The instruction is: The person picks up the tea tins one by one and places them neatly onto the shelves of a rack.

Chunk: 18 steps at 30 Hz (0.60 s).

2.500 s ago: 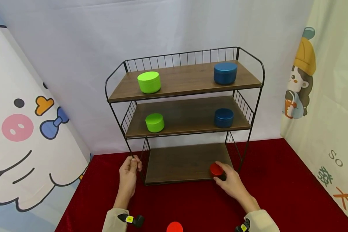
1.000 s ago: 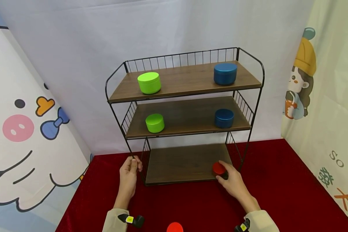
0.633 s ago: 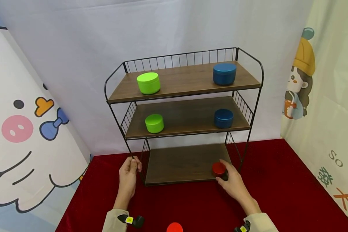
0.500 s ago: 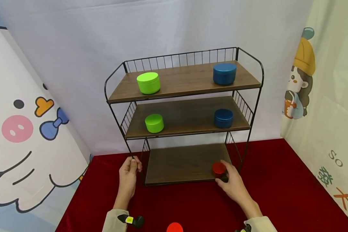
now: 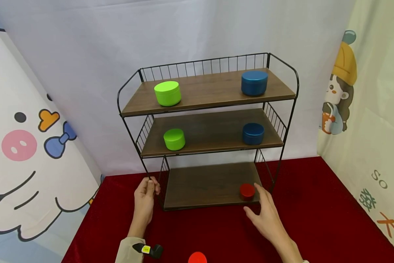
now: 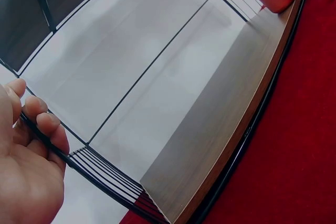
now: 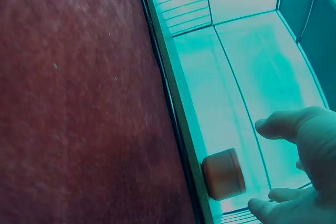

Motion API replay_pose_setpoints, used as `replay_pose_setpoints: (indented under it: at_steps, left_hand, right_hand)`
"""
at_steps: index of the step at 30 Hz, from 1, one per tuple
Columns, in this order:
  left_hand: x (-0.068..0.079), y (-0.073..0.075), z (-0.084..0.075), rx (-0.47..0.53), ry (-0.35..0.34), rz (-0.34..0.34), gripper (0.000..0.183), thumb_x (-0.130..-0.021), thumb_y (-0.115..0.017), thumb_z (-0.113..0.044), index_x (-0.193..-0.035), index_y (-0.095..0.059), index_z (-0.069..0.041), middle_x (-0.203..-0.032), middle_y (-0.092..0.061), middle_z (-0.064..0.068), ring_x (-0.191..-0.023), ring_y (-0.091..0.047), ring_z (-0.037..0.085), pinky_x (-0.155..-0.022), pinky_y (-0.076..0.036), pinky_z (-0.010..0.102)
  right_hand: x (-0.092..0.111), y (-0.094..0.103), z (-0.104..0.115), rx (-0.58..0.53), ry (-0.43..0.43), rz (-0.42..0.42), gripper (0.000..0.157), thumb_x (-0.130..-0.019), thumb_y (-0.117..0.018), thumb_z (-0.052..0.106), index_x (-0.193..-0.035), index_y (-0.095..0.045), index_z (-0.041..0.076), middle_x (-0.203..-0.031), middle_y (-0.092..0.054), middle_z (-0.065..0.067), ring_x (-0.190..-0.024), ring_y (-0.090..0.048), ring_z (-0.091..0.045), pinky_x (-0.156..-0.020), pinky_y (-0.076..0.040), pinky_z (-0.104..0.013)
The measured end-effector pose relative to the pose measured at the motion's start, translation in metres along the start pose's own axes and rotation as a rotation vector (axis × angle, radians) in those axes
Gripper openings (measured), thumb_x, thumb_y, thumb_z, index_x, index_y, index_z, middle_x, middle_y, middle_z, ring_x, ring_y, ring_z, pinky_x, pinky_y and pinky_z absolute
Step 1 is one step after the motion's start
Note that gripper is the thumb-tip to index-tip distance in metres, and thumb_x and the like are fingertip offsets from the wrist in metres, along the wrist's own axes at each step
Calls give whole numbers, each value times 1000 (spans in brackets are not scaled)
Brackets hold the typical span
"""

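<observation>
A small red round tin (image 5: pixel 247 191) stands at the right front of the bottom board of a black wire shelf rack (image 5: pixel 211 149). Just right of that tin and apart from it is my right hand (image 5: pixel 266 217), thumb and fingers spread with nothing between them; the right wrist view shows the same gap between the hand (image 7: pixel 310 156) and the tin (image 7: pixel 223 174). My left hand (image 5: pixel 145 197) grips the rack's left front post; in the left wrist view its fingers (image 6: pixel 47 124) curl round the black wire.
Green tins stand at the left of the top (image 5: pixel 168 94) and middle (image 5: pixel 174 139) boards. Blue tins stand at the right of the top (image 5: pixel 254 83) and middle (image 5: pixel 253 133) boards. Another red tin (image 5: pixel 197 258) lies on the red cloth (image 5: pixel 223 233) at the near edge, partly cut off.
My right hand has let go of the red tin and drawn back toward me and to the right. The tin stays on the bottom board. My left hand keeps its grip on the post.
</observation>
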<state>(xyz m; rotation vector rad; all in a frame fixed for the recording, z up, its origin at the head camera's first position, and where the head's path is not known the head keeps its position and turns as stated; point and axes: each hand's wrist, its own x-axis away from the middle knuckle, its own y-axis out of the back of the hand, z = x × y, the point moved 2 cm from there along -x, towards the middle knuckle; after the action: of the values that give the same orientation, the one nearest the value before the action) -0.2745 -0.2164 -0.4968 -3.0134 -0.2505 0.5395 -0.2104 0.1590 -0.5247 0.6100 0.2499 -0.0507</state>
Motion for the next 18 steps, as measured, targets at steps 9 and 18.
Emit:
replay_pose_setpoints:
  at_steps: [9, 18]
  left_hand:
    - [0, 0, 1, 5, -4, 11, 36, -111, -40, -18, -103, -47, 15, -79, -48, 6, -76, -49, 14, -72, -44, 24]
    - [0, 0, 0, 27, -5, -2, 35, -111, -40, -16, -102, -47, 16, -79, -47, 6, -75, -49, 15, -71, -43, 25]
  right_hand:
    - [25, -16, 25, 26, 28, 95, 85, -92, -79, 12, -160, -28, 8, -161, -31, -24, -146, -37, -46, -108, -43, -63]
    - [53, -52, 49, -69, 194, 468, 75, -99, -71, 27, -157, -32, 3, -157, -35, -26, -140, -44, -46, -102, -50, -57]
